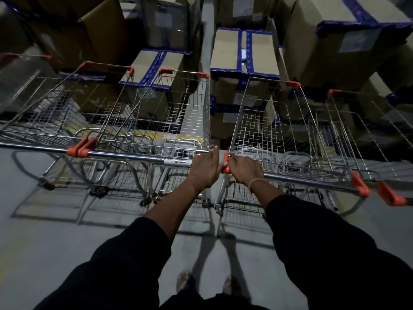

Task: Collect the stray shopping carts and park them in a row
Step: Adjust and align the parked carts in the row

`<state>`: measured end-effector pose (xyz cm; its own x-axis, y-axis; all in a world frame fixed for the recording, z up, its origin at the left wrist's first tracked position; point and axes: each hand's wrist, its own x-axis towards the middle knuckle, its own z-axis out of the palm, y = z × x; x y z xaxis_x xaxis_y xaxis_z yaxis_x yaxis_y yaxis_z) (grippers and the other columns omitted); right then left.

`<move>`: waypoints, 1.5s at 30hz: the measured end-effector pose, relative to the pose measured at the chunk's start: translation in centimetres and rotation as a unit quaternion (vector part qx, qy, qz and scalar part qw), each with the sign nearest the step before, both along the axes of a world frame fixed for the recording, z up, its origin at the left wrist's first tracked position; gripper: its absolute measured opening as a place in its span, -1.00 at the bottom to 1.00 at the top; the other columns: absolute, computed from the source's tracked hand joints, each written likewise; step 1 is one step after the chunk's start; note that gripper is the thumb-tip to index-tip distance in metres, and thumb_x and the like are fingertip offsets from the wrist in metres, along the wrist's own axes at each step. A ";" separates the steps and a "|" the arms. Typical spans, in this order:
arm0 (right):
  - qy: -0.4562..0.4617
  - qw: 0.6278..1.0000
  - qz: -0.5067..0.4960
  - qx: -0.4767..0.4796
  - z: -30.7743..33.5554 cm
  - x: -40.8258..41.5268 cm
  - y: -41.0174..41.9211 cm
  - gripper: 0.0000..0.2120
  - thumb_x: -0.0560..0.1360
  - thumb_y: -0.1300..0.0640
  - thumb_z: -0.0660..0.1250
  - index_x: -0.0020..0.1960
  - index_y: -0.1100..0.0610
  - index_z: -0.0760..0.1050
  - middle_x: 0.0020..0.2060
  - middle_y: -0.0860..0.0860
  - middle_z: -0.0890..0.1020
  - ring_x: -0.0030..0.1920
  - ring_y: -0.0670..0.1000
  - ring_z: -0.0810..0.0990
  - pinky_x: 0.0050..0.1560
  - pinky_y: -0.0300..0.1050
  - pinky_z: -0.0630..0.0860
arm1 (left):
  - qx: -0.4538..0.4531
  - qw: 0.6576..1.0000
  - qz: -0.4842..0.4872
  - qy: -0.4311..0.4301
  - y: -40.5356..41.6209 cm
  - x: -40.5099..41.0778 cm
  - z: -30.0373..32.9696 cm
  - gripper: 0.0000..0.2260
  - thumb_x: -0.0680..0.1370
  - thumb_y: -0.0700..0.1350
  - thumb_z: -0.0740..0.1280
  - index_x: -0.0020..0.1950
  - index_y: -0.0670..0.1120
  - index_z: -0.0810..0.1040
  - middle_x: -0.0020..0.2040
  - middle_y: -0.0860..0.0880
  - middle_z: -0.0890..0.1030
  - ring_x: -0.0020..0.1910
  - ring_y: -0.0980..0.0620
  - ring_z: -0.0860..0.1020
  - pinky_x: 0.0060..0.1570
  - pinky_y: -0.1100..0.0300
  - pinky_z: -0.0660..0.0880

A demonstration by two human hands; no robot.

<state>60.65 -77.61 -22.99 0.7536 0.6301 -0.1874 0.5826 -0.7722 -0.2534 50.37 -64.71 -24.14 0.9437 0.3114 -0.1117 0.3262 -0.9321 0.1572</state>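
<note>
- Two wire shopping carts are seen side by side, noses toward stacked cardboard boxes [243, 52] w/ blue tape.
- Left cart [178, 113] – its handle bar's right end is gripped by the left hand [204, 168], fingers curled over.
- Right cart [279, 130] – its handle's orange left end cap is gripped by the right hand [243, 171].
- More carts are parked beyond each, on grey floor [55, 242].

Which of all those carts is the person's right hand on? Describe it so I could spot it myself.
Start at the wall of stacked cardboard boxes with blue tape; a row of wire carts faces them. A narrow gap splits the row, and the cart just right of that gap is the one. Only its handle bar has the right hand wrapped round its left end.
</note>
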 end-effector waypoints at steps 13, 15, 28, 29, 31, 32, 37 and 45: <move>0.001 1.000 0.010 -0.014 -1.2 0.0 1.5 -0.56 0.70 -0.12 -0.04 0.46 -0.12 0.43 0.05 0.17 0.68 0.10 0.22 0.64 0.14 0.09 0.53 | 0.009 0.999 -0.036 -0.005 1.0 -0.3 -0.6 -0.36 0.71 0.21 -0.10 0.64 -0.21 0.07 0.54 -0.25 0.36 0.35 -0.26 0.48 0.23 -0.13 0.39; 0.006 1.000 0.012 -0.007 -1.1 0.0 1.5 -0.56 0.70 -0.13 -0.05 0.46 -0.12 0.42 0.05 0.16 0.69 0.08 0.22 0.65 0.12 0.08 0.54 | 0.008 0.999 -0.033 0.001 1.5 0.1 -1.1 -0.27 0.66 0.27 -0.24 0.63 -0.22 0.07 0.56 -0.27 0.32 0.38 -0.27 0.45 0.27 -0.15 0.39; -0.065 0.986 -0.139 -0.070 -1.6 2.9 -9.9 -0.10 0.55 -0.54 -0.23 0.20 0.02 0.68 -0.06 0.07 0.73 0.17 0.12 0.62 0.48 0.22 0.16 | 0.104 0.955 -0.265 0.082 0.0 3.9 1.6 -0.33 0.62 0.38 -0.07 0.47 -0.03 0.44 0.60 -0.06 0.32 0.66 -0.13 0.05 0.51 -0.46 -0.03; -0.045 0.988 -0.137 -0.059 -1.8 3.3 -10.1 -0.01 0.48 -0.60 -0.29 0.16 0.00 0.71 -0.07 0.06 0.73 0.18 0.12 0.61 0.47 0.20 0.18 | 0.098 0.957 -0.262 0.079 0.0 3.6 1.6 -0.35 0.63 0.37 -0.05 0.45 -0.04 0.46 0.58 -0.06 0.34 0.66 -0.12 0.06 0.51 -0.45 -0.04; -0.019 0.990 -0.131 -0.039 -2.0 3.4 -10.0 0.10 0.36 -0.67 -0.38 0.08 -0.03 0.73 -0.09 0.03 0.73 0.21 0.12 0.59 0.42 0.14 0.21 | 0.086 0.959 -0.260 0.070 0.1 3.2 1.5 -0.38 0.65 0.35 -0.02 0.42 -0.03 0.51 0.54 -0.06 0.40 0.65 -0.12 0.11 0.52 -0.44 -0.05; -0.012 0.991 -0.128 -0.033 -2.0 3.2 -10.0 0.07 0.38 -0.67 -0.35 0.07 -0.04 0.73 -0.07 0.02 0.73 0.24 0.12 0.57 0.39 0.12 0.21 | 0.082 0.960 -0.260 0.070 0.4 2.9 1.6 -0.39 0.65 0.34 -0.01 0.41 -0.02 0.52 0.52 -0.06 0.42 0.64 -0.12 0.13 0.52 -0.44 -0.06; -0.022 0.993 -0.116 -0.024 -1.0 0.7 -9.1 -0.30 0.61 -0.46 -0.01 0.16 -0.02 0.72 0.04 0.06 0.72 0.34 0.12 0.49 0.42 0.11 0.18 | 0.028 0.965 -0.249 0.082 1.6 1.2 1.8 -0.40 0.63 0.37 0.05 0.42 0.00 0.54 0.55 -0.05 0.37 0.65 -0.14 0.07 0.48 -0.52 -0.05; 0.010 0.996 -0.087 -0.029 -0.6 0.6 -7.9 -0.22 0.56 -0.54 -0.02 0.28 -0.02 0.68 0.22 0.06 0.69 0.44 0.11 0.42 0.48 0.18 0.04 | 0.046 0.971 -0.235 0.026 2.8 -0.7 1.4 -0.29 0.56 0.44 -0.07 0.33 -0.03 0.55 0.53 -0.17 0.33 0.60 -0.27 0.10 0.22 -0.29 0.52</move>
<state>61.23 -85.52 -23.59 0.8467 0.4772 -0.2354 0.4333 -0.8751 -0.2155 49.62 -61.92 -22.75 0.9778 -0.1413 -0.1546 -0.1333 -0.9892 0.0615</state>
